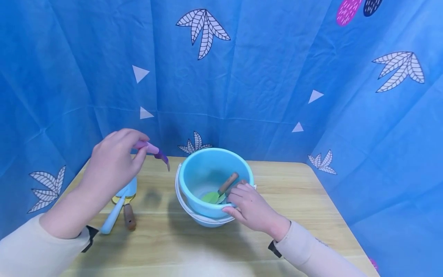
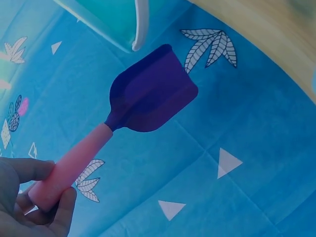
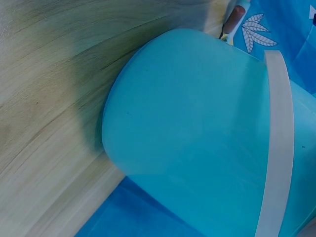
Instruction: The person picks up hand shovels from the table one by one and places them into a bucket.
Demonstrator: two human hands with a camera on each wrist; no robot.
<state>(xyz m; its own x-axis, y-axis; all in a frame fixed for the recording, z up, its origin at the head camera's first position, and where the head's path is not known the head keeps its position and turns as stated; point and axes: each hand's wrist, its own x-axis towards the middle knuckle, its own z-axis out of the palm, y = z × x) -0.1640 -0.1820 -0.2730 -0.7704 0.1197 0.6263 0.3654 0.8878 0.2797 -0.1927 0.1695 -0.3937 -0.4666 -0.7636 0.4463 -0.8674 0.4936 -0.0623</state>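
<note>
My left hand (image 1: 110, 163) is raised at the left of the bucket and pinches a toy shovel (image 2: 150, 94) by its pink handle. The shovel's blade is purple; in the head view its tip hangs left of the bucket rim. The turquoise bucket (image 1: 207, 211) stands on the table, its white carrying handle (image 1: 183, 204) lowered along the outside. My right hand (image 1: 250, 207) grips the near right rim of the bucket, partly hiding what lies inside. A small green tool (image 1: 209, 197) with a brown handle is visible in the bucket, beside another brown-handled piece.
On the wooden table (image 1: 294, 215), left of the bucket, lie a light blue shovel (image 1: 112, 217) and a yellow tool with a brown handle (image 1: 129, 218), one across the other. A blue patterned cloth (image 1: 235, 77) hangs behind and at both sides.
</note>
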